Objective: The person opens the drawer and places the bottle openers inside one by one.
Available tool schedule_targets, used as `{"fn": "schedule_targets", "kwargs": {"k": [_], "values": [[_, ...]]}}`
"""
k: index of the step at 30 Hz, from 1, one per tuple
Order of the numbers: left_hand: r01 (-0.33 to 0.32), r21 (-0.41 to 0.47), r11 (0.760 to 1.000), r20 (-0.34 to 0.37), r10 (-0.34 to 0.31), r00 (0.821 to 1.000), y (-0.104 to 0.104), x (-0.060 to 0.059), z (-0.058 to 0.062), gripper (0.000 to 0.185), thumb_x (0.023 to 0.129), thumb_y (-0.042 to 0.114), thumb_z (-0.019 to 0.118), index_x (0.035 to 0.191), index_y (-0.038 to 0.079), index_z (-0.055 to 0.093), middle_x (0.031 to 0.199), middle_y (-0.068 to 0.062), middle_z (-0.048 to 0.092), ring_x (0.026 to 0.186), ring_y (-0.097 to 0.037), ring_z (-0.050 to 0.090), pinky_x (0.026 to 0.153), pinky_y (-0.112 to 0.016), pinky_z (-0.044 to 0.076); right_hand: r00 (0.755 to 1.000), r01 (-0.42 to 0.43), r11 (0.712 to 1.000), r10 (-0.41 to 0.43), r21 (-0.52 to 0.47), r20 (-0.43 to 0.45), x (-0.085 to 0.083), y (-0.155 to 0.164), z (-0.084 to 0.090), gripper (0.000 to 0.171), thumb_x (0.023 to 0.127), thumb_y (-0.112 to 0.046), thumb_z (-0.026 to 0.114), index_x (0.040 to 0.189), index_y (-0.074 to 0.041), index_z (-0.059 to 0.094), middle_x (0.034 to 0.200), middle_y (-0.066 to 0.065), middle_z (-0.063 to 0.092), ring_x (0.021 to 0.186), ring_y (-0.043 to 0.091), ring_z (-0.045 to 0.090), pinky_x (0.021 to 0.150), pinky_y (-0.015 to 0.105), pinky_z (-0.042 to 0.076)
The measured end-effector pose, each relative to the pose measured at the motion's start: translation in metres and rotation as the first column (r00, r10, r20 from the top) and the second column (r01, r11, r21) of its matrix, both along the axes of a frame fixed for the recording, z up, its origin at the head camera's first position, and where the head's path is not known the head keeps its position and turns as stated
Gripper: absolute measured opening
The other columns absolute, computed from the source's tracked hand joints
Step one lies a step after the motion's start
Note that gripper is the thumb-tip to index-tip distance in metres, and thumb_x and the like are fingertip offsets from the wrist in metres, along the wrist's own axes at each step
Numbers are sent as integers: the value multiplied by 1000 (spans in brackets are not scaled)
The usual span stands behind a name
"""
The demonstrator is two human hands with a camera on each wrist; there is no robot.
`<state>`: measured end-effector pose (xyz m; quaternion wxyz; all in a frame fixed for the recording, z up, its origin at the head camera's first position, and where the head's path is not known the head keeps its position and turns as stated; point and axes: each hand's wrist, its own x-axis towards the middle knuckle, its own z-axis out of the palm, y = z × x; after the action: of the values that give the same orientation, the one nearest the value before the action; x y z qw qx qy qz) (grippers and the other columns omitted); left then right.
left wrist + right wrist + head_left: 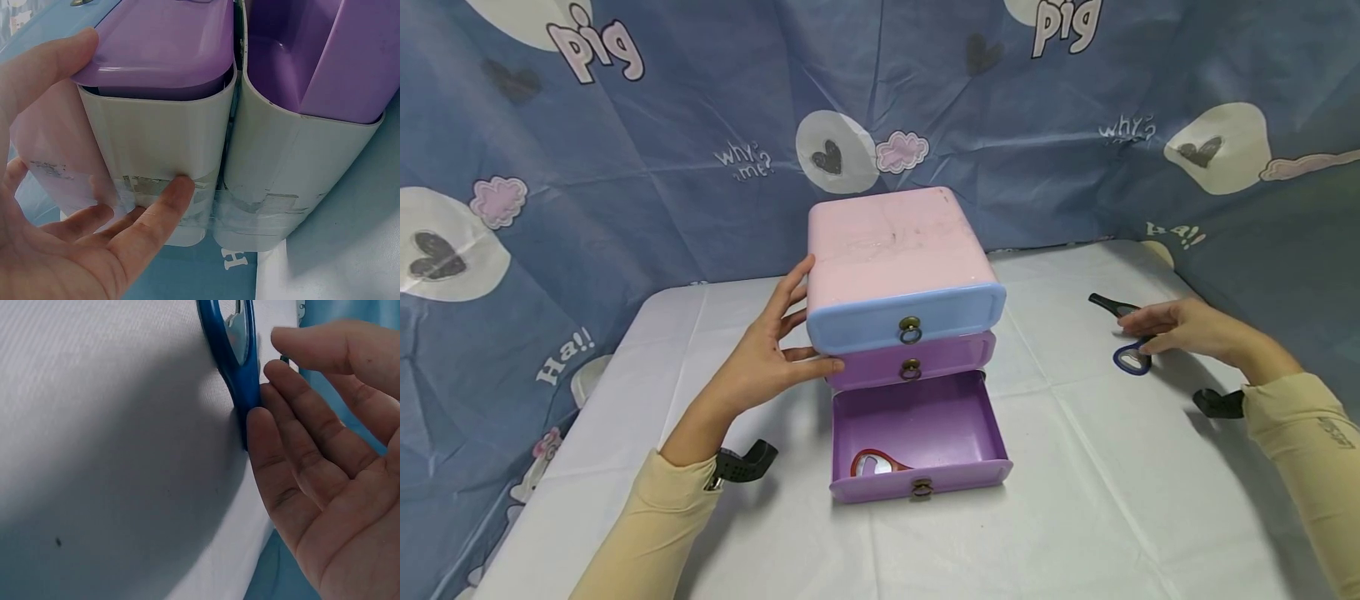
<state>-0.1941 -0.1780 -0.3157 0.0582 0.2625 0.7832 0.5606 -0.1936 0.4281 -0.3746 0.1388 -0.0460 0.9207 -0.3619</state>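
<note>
Right hand (1176, 327) with straight fingers touching one blue bottle opener (1132, 358) on the white tablecloth (1075, 500), left hand (767, 350) spread flat against one three-drawer box (898, 275), bottom drawer (917, 433) open beside it holding one red opener (872, 463), blue cartoon backdrop (647, 150) behind.

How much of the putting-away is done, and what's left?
One red bottle opener already lies in the open bottom drawer. The left hand steadies the drawer box; the right hand touches the blue bottle opener on the table, not lifted yet. It is not yet in the drawer, which stands open.

Bright even light, soft shadows, edges warped
</note>
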Motion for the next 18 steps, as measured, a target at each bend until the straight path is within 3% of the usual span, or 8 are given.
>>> {"fn": "schedule_targets", "kwargs": {"k": [3,7,13,18], "values": [[-2,-2,1000,-1,2,1000,0,0,0,132,79,-5,93,167,57,17,172,-8,24,158,-33,38,106,-47,60,1000,-16,999,16,42,-3,3,-1,1,58,93,-15,84,144,3,64,142,12,71,109,-23,54,88,5,44],[-3,-5,1000,-6,3,1000,0,0,0,132,78,-4,93,167,57,17,172,-9,24,158,-34,38,106,-49,59,999,-38,996,40,79,-27,7,-4,2,58,88,-12,88,141,3,67,138,10,73,109,-26,49,89,6,45],[-7,-9,1000,-10,7,1000,0,-1,0,131,78,-4,93,166,58,17,173,-9,24,158,-35,38,107,-52,58,992,-74,983,90,170,-89,12,-10,2,56,82,-6,91,134,2,72,136,19,74,107,-21,51,87,16,53],[-8,-6,1000,-5,8,1000,0,0,0,131,79,-4,93,166,58,17,173,-9,23,159,-35,37,107,-52,58,990,-82,975,104,207,-97,14,-14,2,53,82,-6,91,131,4,73,135,24,72,106,-21,49,86,19,54]]}}
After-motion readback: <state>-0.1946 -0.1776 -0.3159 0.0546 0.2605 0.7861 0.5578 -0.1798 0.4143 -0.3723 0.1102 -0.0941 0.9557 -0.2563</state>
